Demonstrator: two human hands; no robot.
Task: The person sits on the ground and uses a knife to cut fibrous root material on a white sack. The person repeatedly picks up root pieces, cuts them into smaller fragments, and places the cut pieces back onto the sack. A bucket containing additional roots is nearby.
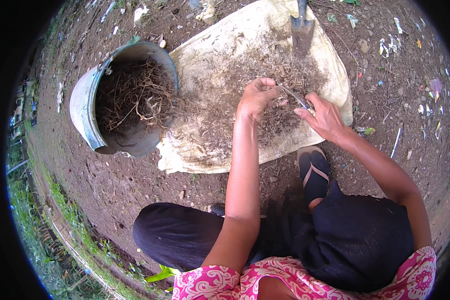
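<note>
My right hand (pixel 324 115) is closed around the handles of a metal cutting tool (pixel 294 96), which looks like scissors or shears. The tool's tip reaches up and left to my left hand (pixel 259 96), whose thumb and fingers are pinched together near it. Whatever small piece the fingers hold is too small to name. Both hands are above a woven sack (pixel 217 75) spread on the ground, strewn with soil and chopped dry plant bits (pixel 281 116). To the left, a worn bucket (pixel 83 105) lies tipped on its side with dry stalks and roots (pixel 146 90) in it.
A trowel or small shovel (pixel 302 24) lies at the sack's far edge, blade on the cloth. My sandalled foot (pixel 314 172) is just below the sack's near edge. Litter and pebbles dot the bare soil (pixel 378 82). Green plants (pixel 41 232) grow at the far left.
</note>
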